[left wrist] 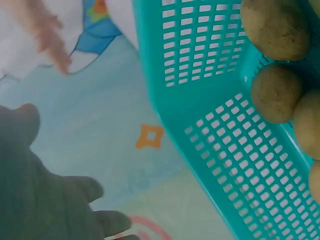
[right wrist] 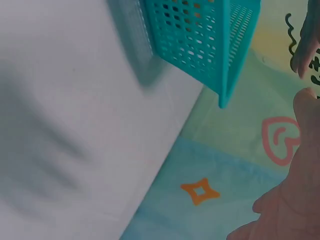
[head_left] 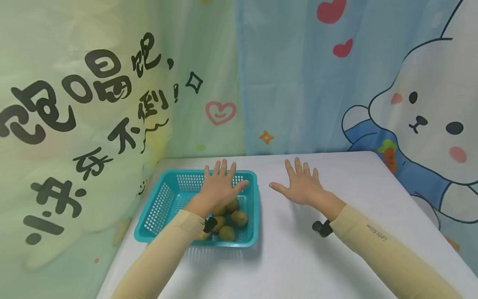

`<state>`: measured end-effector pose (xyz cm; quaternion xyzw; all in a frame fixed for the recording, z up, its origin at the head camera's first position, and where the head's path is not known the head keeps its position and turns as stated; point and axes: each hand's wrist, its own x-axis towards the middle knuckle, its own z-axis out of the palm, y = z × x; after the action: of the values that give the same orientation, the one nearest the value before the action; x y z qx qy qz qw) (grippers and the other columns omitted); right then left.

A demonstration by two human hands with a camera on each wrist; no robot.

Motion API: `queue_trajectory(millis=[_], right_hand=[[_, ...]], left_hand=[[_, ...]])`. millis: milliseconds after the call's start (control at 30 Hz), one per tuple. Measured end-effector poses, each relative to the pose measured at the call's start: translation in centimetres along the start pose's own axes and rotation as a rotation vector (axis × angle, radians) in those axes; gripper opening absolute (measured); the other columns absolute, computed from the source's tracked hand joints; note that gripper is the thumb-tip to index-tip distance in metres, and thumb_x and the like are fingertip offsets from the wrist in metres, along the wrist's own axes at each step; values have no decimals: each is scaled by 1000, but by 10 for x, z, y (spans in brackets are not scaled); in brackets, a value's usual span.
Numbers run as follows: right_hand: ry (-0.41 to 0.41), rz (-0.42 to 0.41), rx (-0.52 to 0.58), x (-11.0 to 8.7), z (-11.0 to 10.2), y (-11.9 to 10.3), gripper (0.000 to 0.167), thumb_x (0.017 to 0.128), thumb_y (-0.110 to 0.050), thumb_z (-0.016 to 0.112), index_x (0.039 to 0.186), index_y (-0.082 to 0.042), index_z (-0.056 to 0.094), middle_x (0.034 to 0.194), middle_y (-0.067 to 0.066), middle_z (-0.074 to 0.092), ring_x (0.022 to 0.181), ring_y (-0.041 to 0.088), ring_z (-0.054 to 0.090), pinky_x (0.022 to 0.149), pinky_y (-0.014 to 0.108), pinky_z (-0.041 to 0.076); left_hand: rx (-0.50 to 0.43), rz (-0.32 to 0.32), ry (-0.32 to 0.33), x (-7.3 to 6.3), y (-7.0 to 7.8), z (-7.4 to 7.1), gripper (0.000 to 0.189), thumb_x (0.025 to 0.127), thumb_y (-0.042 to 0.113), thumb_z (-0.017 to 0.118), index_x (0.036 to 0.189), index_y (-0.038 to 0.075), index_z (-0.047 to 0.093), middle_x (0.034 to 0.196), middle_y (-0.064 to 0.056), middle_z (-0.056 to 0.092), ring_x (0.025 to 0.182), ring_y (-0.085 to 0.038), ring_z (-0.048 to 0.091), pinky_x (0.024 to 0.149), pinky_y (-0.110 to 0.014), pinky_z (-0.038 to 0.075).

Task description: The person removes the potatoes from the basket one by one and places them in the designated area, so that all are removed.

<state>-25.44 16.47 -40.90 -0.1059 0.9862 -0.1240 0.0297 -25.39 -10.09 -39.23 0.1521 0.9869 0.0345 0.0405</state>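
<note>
Spread flat in the air, my left hand (head_left: pixel 218 189) is over the turquoise plastic basket (head_left: pixel 257 207), its fingers straight and holding nothing. Several round, brownish potatoes (head_left: pixel 239 218) lie in the right part of that basket, some of them hidden by the left hand and forearm. The left wrist view shows the potatoes (left wrist: pixel 276 93) closer, with dirt marks on their skin. To the right of the basket, my right hand (head_left: pixel 303 187) hovers above the white table with fingers spread, touching nothing. In the right wrist view the basket (right wrist: pixel 200 45) shows its perforated wall.
The white tabletop (head_left: pixel 291 265) carries the basket on its left half. Behind and beside it hangs a printed curtain (head_left: pixel 276 83) with writing, hearts and a cartoon rabbit. A small dark device (head_left: pixel 322 228) sits at the right wrist, another (head_left: pixel 210 224) at the left.
</note>
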Motion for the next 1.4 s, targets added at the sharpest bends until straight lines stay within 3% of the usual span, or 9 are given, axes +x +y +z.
queue_trajectory(millis=[167, 333, 433, 633, 733, 833, 1000, 1133, 1400], right_hand=[[14, -50, 28, -2, 22, -9, 102, 89, -76, 39, 154, -1, 20, 158, 30, 14, 142, 52, 16, 109, 68, 11], [103, -189, 146, -8, 45, -22, 81, 94, -59, 52, 150, -4, 35, 155, 21, 31, 141, 41, 31, 109, 58, 28], [158, -289, 296, -14, 55, -35, 67, 94, -47, 61, 145, -6, 43, 150, 16, 41, 137, 34, 40, 105, 54, 37], [232, -489, 731, -15, 69, -64, 51, 87, -14, 75, 133, -6, 54, 134, 11, 55, 118, 29, 58, 88, 37, 53], [179, -482, 876, -12, 70, -76, 54, 85, -7, 76, 134, -7, 53, 133, 11, 55, 115, 31, 59, 87, 33, 53], [89, -437, 941, -7, 70, -84, 57, 86, -3, 73, 138, -6, 49, 134, 14, 55, 116, 34, 58, 88, 34, 52], [-81, -409, 917, 5, 73, -93, 60, 87, 5, 67, 141, 2, 43, 135, 23, 52, 117, 43, 55, 88, 37, 53], [-189, -444, 833, 17, 76, -97, 54, 86, 7, 66, 136, 4, 46, 130, 26, 53, 116, 44, 55, 87, 32, 53], [-341, -514, 490, 33, 74, -107, 42, 79, 13, 67, 117, -2, 58, 119, 15, 63, 114, 30, 58, 95, 42, 47]], left_hand=[[-72, -82, -38, -24, -29, 5, 83, 97, 69, 21, 158, 13, 13, 162, -18, 7, 148, -38, 7, 113, -63, 3], [-154, -180, -26, -43, -56, 7, 82, 98, 67, 23, 157, 10, 15, 161, -22, 10, 146, -43, 9, 111, -66, 4], [-174, -211, -19, -56, -76, 4, 82, 99, 65, 25, 156, 7, 15, 160, -26, 10, 145, -47, 10, 109, -68, 6], [-214, -307, 30, -92, -131, 1, 81, 102, 58, 30, 153, -4, 17, 155, -35, 12, 141, -54, 13, 108, -70, 10], [-224, -374, 46, -109, -156, 6, 81, 102, 53, 34, 151, -9, 18, 152, -40, 14, 139, -56, 16, 106, -71, 15], [-266, -454, 36, -120, -172, 16, 78, 102, 46, 39, 149, -12, 17, 149, -43, 15, 136, -59, 19, 105, -70, 20], [-354, -576, 68, -122, -185, 49, 70, 102, 35, 43, 149, -12, 19, 146, -40, 28, 131, -56, 34, 102, -64, 33], [-423, -625, 120, -119, -189, 73, 65, 101, 29, 48, 147, -10, 25, 138, -37, 42, 120, -52, 48, 93, -61, 42], [-445, -643, 168, -118, -191, 79, 57, 99, 29, 51, 141, -7, 37, 122, -31, 57, 98, -40, 61, 77, -52, 49]])
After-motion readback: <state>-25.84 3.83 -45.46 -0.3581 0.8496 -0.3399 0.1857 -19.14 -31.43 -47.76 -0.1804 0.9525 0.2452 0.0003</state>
